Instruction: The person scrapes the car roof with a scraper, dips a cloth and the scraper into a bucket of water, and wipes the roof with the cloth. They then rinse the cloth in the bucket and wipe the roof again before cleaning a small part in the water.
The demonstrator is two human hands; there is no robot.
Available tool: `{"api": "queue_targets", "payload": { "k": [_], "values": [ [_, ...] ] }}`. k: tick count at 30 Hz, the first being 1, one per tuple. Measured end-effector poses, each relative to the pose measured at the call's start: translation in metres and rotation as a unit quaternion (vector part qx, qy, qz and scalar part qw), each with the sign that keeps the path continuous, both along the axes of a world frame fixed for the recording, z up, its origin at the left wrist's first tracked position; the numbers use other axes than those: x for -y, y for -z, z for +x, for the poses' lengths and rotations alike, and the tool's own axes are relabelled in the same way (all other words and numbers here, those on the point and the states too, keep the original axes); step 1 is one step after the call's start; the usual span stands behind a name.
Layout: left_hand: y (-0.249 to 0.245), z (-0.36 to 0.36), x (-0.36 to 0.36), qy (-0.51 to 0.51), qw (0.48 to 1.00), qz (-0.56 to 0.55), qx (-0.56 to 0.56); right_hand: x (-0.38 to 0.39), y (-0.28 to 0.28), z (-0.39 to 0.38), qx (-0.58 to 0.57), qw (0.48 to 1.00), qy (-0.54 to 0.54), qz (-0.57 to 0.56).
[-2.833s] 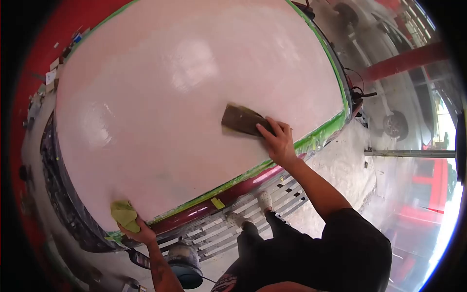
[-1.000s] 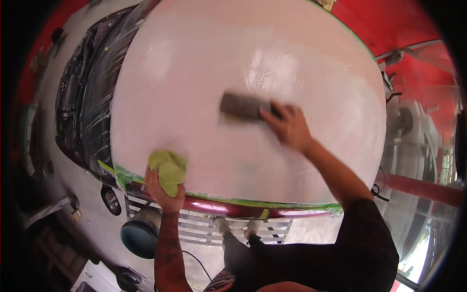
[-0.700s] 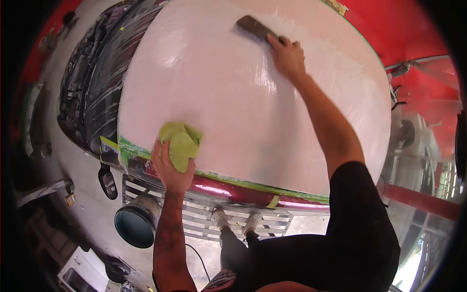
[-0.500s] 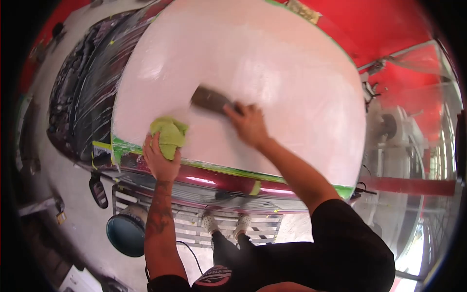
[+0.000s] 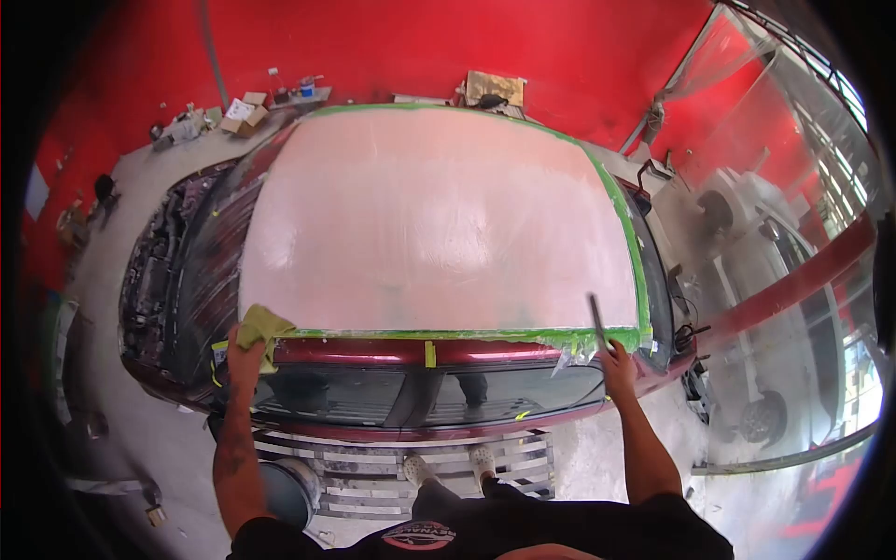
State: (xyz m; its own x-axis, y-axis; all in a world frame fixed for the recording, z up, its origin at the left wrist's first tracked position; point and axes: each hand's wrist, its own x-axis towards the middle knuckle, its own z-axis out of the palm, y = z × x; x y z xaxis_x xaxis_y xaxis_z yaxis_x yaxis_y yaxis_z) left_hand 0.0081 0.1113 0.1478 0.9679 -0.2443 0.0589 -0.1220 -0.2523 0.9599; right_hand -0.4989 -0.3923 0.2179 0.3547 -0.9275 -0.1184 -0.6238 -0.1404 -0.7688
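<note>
A car roof (image 5: 439, 215) coated in pale pink, with green tape (image 5: 627, 233) along its edges, fills the middle. At the roof's near left corner my left hand (image 5: 246, 353) is closed on a yellow-green cloth (image 5: 266, 331). Near the right corner my right hand (image 5: 618, 369) grips a dark, flat sanding block (image 5: 595, 315), seen edge-on and tilted up. Loose pieces of tape or film (image 5: 571, 357) hang just left of that hand.
Below the car, a slatted pallet (image 5: 364, 467) lies under my feet, with a bucket (image 5: 291, 490) at its left. An open cardboard box (image 5: 245, 114) stands by the red wall. Plastic sheeting (image 5: 747, 121) hangs at the right, before a white vehicle (image 5: 756, 280).
The view has shifted back and shows the whole roof. My right hand has moved with the block from mid-roof to the near right corner. My left hand has moved left with the cloth.
</note>
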Motion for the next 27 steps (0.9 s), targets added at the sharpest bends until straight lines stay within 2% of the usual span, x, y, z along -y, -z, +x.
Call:
{"api": "queue_targets", "payload": {
  "k": [1, 2, 3, 4, 6, 7, 9, 11, 12, 13, 14, 15, 17, 18, 19, 20, 21, 22, 23, 24, 25, 26, 27],
  "values": [
    [-0.012, -0.013, -0.022, -0.001, 1.000, -0.012, -0.015, 0.002, 0.003, -0.040, 0.022, 0.997, -0.015, -0.067],
    [-0.036, -0.034, -0.040, -0.018, 0.999, -0.002, -0.047, -0.001, 0.007, -0.081, 0.012, 0.999, 0.048, 0.004],
    [-0.057, -0.056, -0.058, -0.037, 0.996, 0.009, -0.081, -0.007, 0.020, -0.115, 0.050, 0.992, 0.112, 0.004],
    [-0.066, -0.076, -0.077, -0.045, 0.996, 0.017, -0.074, -0.022, 0.014, -0.143, 0.044, 0.989, 0.137, 0.018],
    [-0.079, -0.119, -0.119, -0.089, 0.990, 0.075, -0.076, -0.031, 0.052, -0.208, 0.090, 0.963, 0.233, 0.099],
    [-0.077, -0.142, -0.137, -0.110, 0.988, 0.093, -0.051, -0.031, 0.090, -0.248, 0.119, 0.953, 0.255, 0.114],
    [-0.058, -0.195, -0.171, -0.195, 0.974, 0.101, -0.051, -0.053, 0.114, -0.278, 0.135, 0.936, 0.287, 0.152],
    [-0.034, -0.247, -0.198, -0.272, 0.946, 0.152, -0.094, -0.073, 0.131, -0.302, 0.112, 0.870, 0.386, 0.285],
    [-0.046, -0.283, -0.184, -0.313, 0.930, 0.131, -0.139, -0.078, 0.160, -0.321, 0.089, 0.861, 0.395, 0.308],
    [-0.038, -0.309, -0.188, -0.329, 0.923, 0.125, -0.157, -0.084, 0.169, -0.327, 0.068, 0.850, 0.406, 0.328],
    [-0.031, -0.335, -0.189, -0.358, 0.906, 0.133, -0.183, -0.088, 0.179, -0.335, -0.025, 0.849, 0.407, 0.336],
    [-0.026, -0.362, -0.188, -0.373, 0.901, 0.103, -0.198, -0.085, 0.198, -0.348, -0.140, 0.865, 0.352, 0.329],
    [-0.014, -0.409, -0.187, -0.404, 0.880, 0.110, -0.223, -0.076, 0.252, -0.364, -0.193, 0.867, 0.316, 0.334],
    [-0.004, -0.430, -0.194, -0.410, 0.878, 0.100, -0.226, -0.069, 0.260, -0.365, -0.263, 0.905, 0.180, 0.284],
    [0.008, -0.448, -0.204, -0.404, 0.873, 0.124, -0.244, -0.056, 0.265, -0.362, -0.324, 0.918, 0.041, 0.226],
    [0.015, -0.469, -0.206, -0.405, 0.874, 0.121, -0.238, -0.039, 0.293, -0.364, -0.389, 0.908, -0.123, 0.100],
    [0.017, -0.486, -0.206, -0.409, 0.871, 0.128, -0.240, -0.022, 0.288, -0.352, -0.336, 0.918, -0.204, 0.057],
    [0.016, -0.500, -0.207, -0.383, 0.873, 0.141, -0.266, -0.015, 0.240, -0.319, -0.312, 0.917, -0.234, 0.082],
    [0.014, -0.513, -0.204, -0.387, 0.864, 0.169, -0.273, 0.008, 0.258, -0.307, -0.344, 0.883, -0.315, 0.050],
    [0.013, -0.523, -0.205, -0.381, 0.861, 0.181, -0.285, 0.029, 0.255, -0.288, -0.333, 0.868, -0.361, 0.073],
    [0.013, -0.531, -0.207, -0.377, 0.855, 0.194, -0.298, 0.040, 0.243, -0.275, -0.260, 0.870, -0.418, -0.031],
    [0.015, -0.537, -0.207, -0.377, 0.854, 0.196, -0.300, 0.039, 0.205, -0.245, -0.193, 0.937, -0.208, 0.201],
    [0.016, -0.545, -0.208, -0.399, 0.854, 0.190, -0.274, 0.044, 0.181, -0.225, -0.169, 0.939, -0.177, 0.242]
  ]
}}
